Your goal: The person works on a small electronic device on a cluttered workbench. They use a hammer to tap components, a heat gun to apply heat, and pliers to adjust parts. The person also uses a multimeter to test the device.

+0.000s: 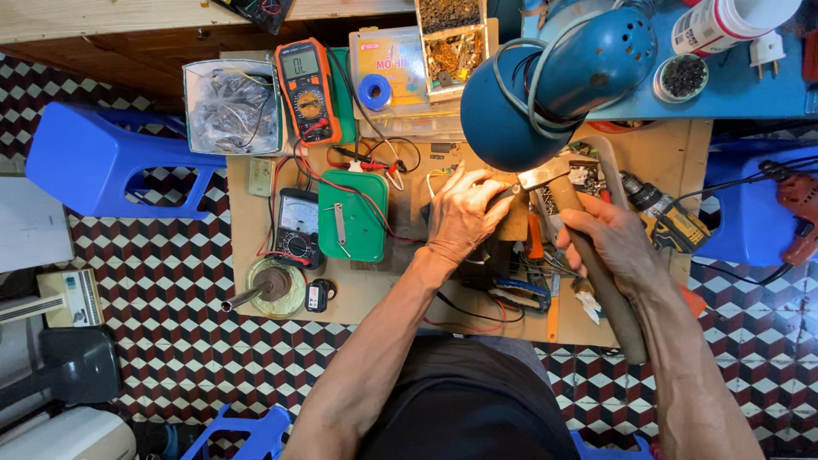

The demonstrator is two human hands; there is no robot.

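My right hand (615, 240) grips the brown wooden handle of a hammer (596, 273); its metal head (545, 173) sits just under the blue lamp shade (511, 111). My left hand (464, 213) presses down on a small dark object on a wooden block (514, 223), with a thin dark tool tip pinched at its fingers, right beside the hammer head. What lies under the left palm is hidden.
A low wooden table (256, 255) carries a green box (353, 215), an orange multimeter (308, 91), a black analog meter (296, 228), a solder stand (274, 287), pliers (520, 292) and a cordless drill (665, 217). Blue plastic stools (94, 162) stand on the patterned tile floor.
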